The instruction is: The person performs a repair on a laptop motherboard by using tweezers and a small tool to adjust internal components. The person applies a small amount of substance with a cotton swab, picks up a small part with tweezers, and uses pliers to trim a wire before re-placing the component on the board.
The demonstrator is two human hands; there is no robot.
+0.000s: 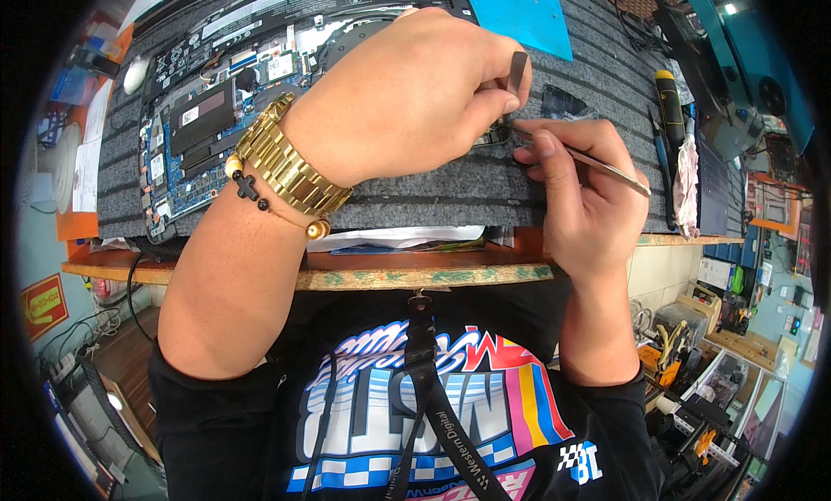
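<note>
My left hand reaches across the open laptop and pinches a dark, flat-ended metal tool between thumb and fingers. My right hand grips slim metal tweezers like a pen, their tip pointing left. Both tools meet over a small dark part on the grey ribbed mat; the left thumb partly hides it, so I cannot make out its kind. The opened laptop, with blue circuit board and long black battery, lies to the left, partly under my left hand and wrist.
A blue sheet lies at the back, and a small dark packet sits beyond my right hand. At right are a yellow-and-black screwdriver and a crumpled pale cloth. The wooden bench edge runs along the front.
</note>
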